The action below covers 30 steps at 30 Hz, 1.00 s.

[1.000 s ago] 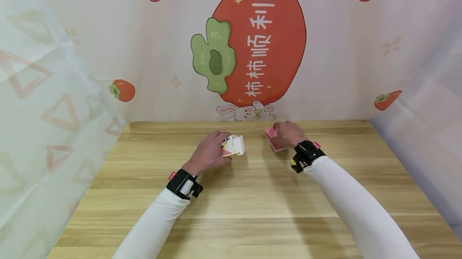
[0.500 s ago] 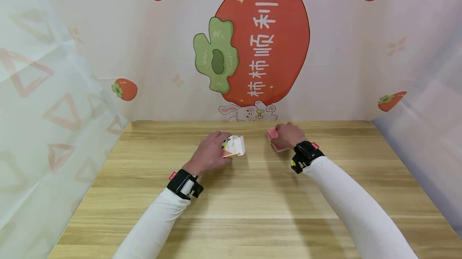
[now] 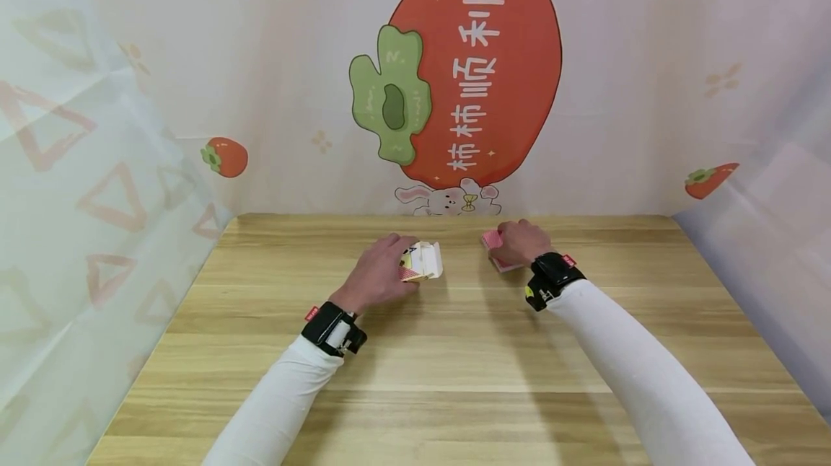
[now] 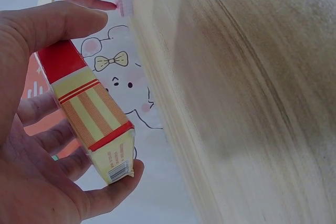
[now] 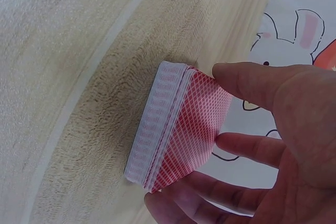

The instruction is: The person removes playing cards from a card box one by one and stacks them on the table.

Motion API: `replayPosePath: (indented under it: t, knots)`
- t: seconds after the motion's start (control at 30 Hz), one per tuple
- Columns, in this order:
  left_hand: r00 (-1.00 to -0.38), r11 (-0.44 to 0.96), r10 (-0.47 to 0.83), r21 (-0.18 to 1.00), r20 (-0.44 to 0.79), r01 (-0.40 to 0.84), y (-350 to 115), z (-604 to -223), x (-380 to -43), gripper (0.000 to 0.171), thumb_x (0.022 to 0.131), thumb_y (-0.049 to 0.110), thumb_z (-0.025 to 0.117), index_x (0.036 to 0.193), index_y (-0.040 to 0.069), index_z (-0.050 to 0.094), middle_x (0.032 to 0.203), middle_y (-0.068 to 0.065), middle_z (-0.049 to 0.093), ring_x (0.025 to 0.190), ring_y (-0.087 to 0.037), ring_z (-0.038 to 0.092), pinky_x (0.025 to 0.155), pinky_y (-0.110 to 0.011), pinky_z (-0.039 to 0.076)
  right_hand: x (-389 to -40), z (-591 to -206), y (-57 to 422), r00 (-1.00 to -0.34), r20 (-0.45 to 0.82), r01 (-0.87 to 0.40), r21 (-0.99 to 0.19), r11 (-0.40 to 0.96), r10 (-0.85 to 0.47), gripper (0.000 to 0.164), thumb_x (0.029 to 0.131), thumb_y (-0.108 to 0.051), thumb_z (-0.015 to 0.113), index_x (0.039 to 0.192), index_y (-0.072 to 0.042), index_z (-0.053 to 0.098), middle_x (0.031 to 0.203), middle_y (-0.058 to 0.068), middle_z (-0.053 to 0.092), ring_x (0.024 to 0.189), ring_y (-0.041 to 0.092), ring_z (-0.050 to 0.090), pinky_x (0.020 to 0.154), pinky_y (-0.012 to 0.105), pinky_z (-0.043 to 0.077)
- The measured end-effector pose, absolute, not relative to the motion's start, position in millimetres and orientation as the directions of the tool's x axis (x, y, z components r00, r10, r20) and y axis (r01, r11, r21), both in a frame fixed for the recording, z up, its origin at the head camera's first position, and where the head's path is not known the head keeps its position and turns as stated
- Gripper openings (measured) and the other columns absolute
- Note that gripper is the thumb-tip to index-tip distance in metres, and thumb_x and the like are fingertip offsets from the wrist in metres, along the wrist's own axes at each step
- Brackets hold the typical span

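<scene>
In the head view, my left hand (image 3: 379, 275) grips a playing card box (image 3: 415, 262) whose white flap stands open toward the right. The left wrist view has the box's red and yellow striped side (image 4: 92, 111) between thumb and fingers, with a barcode on its end. To the right, my right hand (image 3: 524, 244) holds a deck of playing cards (image 5: 181, 129) with red patterned backs. Its thumb is at one end of the deck and its fingers lie along the other edges. The deck is at the tabletop; whether it touches the wood is unclear. The box's inside is hidden.
The wooden table (image 3: 415, 408) reaches back to a pale curtain (image 3: 292, 91) printed with persimmons and a rabbit. Similar cloth hangs along both sides. A gap of bare wood separates the card box from the deck.
The head view has shifted slightly. Both hands keep nearly the same places, the left still on the card box and the right still on the deck; the right fingers have shifted only a little.
</scene>
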State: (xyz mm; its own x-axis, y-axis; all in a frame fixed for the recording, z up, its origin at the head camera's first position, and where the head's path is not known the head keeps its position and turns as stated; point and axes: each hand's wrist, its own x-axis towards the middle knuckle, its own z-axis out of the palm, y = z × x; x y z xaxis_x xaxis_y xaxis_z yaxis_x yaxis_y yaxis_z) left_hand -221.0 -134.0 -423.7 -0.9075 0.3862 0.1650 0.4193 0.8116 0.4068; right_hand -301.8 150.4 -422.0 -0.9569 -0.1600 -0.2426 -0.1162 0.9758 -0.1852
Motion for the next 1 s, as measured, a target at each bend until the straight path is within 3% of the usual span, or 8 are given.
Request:
replayPosePath:
  t: [0.37, 0.6, 1.0]
  knots:
    - [-0.903, 0.816, 0.391, 0.388, 0.177, 0.429, -135.2, -423.3, -221.4, 0.079, 0.073, 0.024, 0.089, 0.142, 0.007, 0.054, 0.129, -0.012, 0.059, 0.107, -0.026, 0.056, 0.089, -0.047, 0.049, -299.6, -419.5, 148.7, -0.956, -0.250, -0.105, -0.210, 0.972, -0.157, 0.065, 0.089, -0.036, 0.072, 0.142, -0.002, 0.055, 0.115, 0.020, 0.065, 0.096, 0.035, 0.058, 0.085, 0.050, 0.052]
    - [-0.904, 0.816, 0.388, 0.391, 0.177, 0.427, -136.4, -423.3, -220.5, 0.079, 0.073, 0.023, 0.090, 0.141, 0.007, 0.055, 0.126, -0.012, 0.060, 0.106, -0.026, 0.056, 0.089, -0.046, 0.049, -299.4, -418.4, 148.5, -0.960, -0.244, -0.087, -0.206, 0.975, -0.137, 0.066, 0.089, -0.037, 0.072, 0.138, 0.003, 0.052, 0.105, 0.020, 0.065, 0.090, 0.033, 0.061, 0.081, 0.051, 0.055]
    - [-0.910, 0.813, 0.380, 0.409, 0.167, 0.415, -136.9, -422.8, -219.1, 0.078, 0.073, 0.022, 0.089, 0.141, 0.006, 0.055, 0.126, -0.012, 0.059, 0.105, -0.026, 0.055, 0.089, -0.047, 0.049, -298.1, -417.0, 147.7, -0.960, -0.254, -0.062, -0.207, 0.976, -0.115, 0.064, 0.088, -0.039, 0.073, 0.130, 0.005, 0.053, 0.095, 0.016, 0.062, 0.083, 0.031, 0.059, 0.072, 0.044, 0.053]
